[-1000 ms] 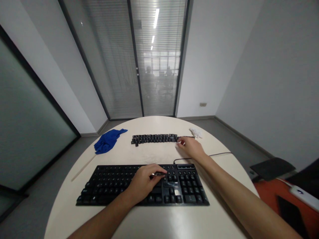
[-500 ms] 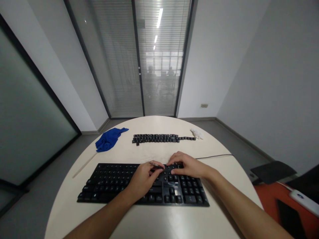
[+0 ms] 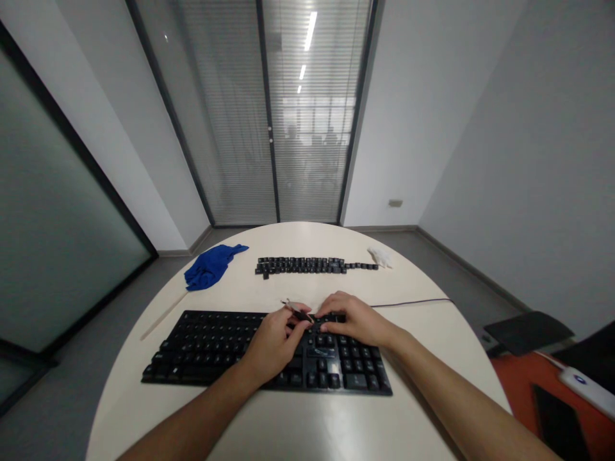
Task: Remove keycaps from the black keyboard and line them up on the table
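A black full-size keyboard (image 3: 216,349) lies slightly turned on the round table in front of me. My left hand (image 3: 276,339) is over its middle, thumb and fingers closed on a small keycap puller (image 3: 300,314), whose thin wire ends point up and to the left. My right hand (image 3: 353,318) rests on the keyboard's upper right part, fingers bent at the rear edge and thumb down among the keys. The keys under both hands' fingertips are partly hidden. A shiny label strip lies above the arrow keys.
Behind the keyboard are rows of loose black keycaps (image 3: 300,265). A blue cloth (image 3: 211,267) and a thin pale stick (image 3: 163,315) lie left, a crumpled white tissue (image 3: 380,257) right. The keyboard cable (image 3: 413,301) runs rightward. An orange chair (image 3: 519,378) stands at right.
The keyboard has slid a little to the left, both hands moving with it. The keycap puller has tilted, so that its wire ends now show above my left hand.
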### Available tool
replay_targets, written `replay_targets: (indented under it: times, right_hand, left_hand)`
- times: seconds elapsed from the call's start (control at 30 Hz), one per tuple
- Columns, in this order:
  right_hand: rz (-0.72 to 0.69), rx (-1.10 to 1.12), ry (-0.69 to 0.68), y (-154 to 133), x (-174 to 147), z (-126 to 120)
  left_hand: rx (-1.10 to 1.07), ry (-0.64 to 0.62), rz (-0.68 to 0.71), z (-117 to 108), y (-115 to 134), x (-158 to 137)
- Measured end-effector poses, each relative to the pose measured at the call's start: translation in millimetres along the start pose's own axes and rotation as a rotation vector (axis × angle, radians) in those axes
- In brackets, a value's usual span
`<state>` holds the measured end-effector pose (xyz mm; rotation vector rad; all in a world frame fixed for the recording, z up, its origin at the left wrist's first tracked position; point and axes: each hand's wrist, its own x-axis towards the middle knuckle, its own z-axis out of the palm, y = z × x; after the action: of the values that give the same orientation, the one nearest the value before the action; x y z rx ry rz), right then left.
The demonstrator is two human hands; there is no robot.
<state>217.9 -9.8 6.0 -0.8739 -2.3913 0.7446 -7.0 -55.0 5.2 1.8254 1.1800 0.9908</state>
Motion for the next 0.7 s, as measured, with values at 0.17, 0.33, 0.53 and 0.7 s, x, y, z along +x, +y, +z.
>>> replay_targets:
  times: [0.17, 0.33, 0.53, 0.7]
  right_hand:
    - [-0.018, -0.009, -0.003, -0.5, -0.1, -0.9]
    - [-0.019, -0.022, -0.006, -1.6, 0.7, -1.2]
    - [-0.024, -0.023, -0.003, -3.3, 1.7, -1.2]
    - [-0.021, -0.024, -0.001, -2.5, 1.9, -0.4]
  left_hand:
    - [-0.038, -0.017, -0.003, -0.8, -2.8, -1.7]
    - [-0.008, -0.039, -0.003, -1.3, -3.1, -1.2]
    - [0.025, -0.05, 0.016, -1.7, -1.4, -2.3]
    - [0.028, -0.045, 0.016, -2.0, 0.9, -2.8]
